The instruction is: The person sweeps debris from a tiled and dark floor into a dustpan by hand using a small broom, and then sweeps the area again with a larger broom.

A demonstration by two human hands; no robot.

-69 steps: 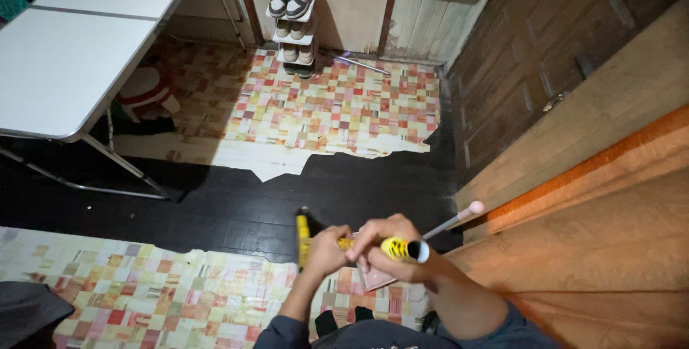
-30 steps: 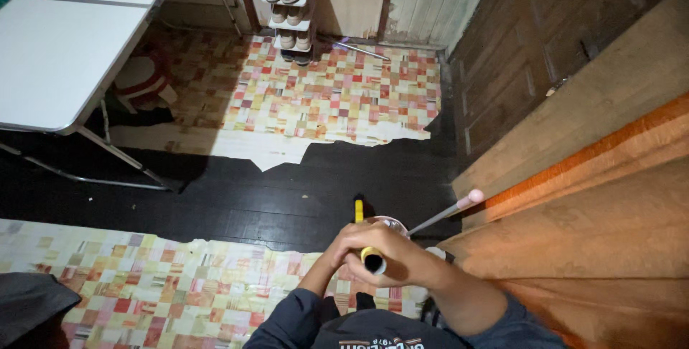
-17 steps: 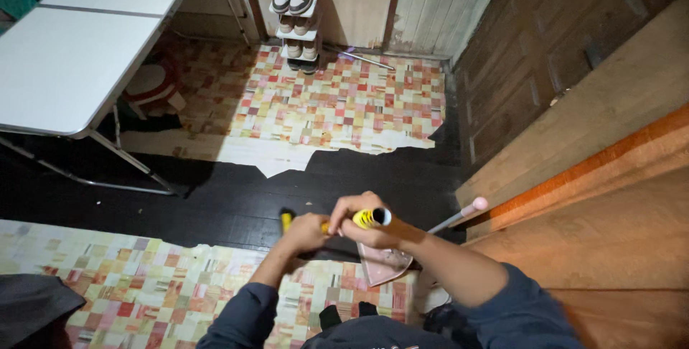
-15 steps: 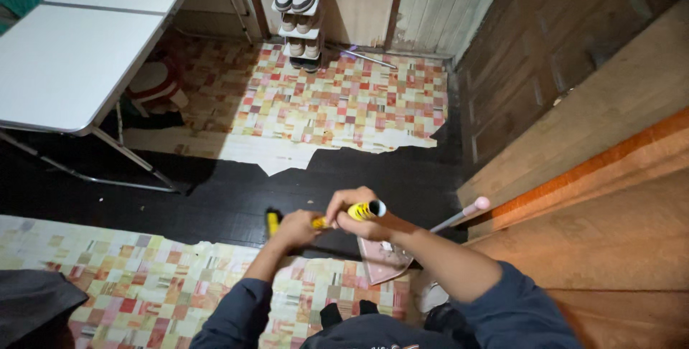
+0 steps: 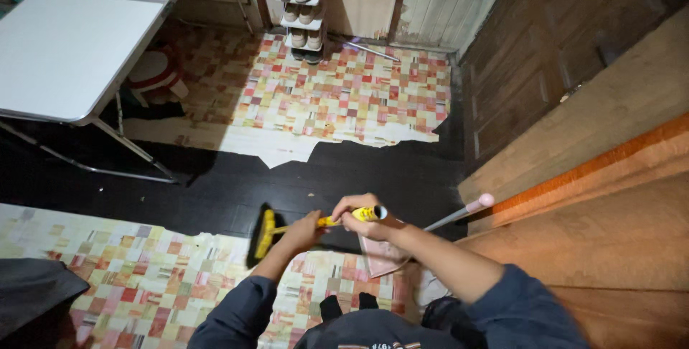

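A: Both hands are on the yellow broom (image 5: 287, 227). The right hand (image 5: 361, 214) is wrapped tight round the top of the handle, just below its open end, and the left hand (image 5: 305, 230) is closed on the shaft lower down, nearer the bristles.

B: Where is the broom head itself?

A: On the dark floorboards (image 5: 215, 191), right at the torn edge of the checkered vinyl sheet (image 5: 136, 277). Taking the broom head as the landmark: the pink dustpan (image 5: 380, 254) lies to its right, under the right forearm, and its long pink-capped handle (image 5: 459, 212) sticks out further right toward the orange curtain (image 5: 610, 248).

B: What could go wrong?

A: The ragged vinyl edge just beside the bristles is my main worry. I judge a stroke dragged across it could catch the loose lip and lift or tear it further, or push dirt underneath. A few pale specks lie on the boards beyond the broom head; whether they are dust or marks I cannot tell.

B: And the dustpan?

A: It sits very near the person's legs, partly hidden by the arm. A wide swing or a step could knock it and tip out whatever is in it. The folding table (image 5: 64, 40) and its thin legs stand well to the left of the broom head, so a long stroke that way might clip a leg.
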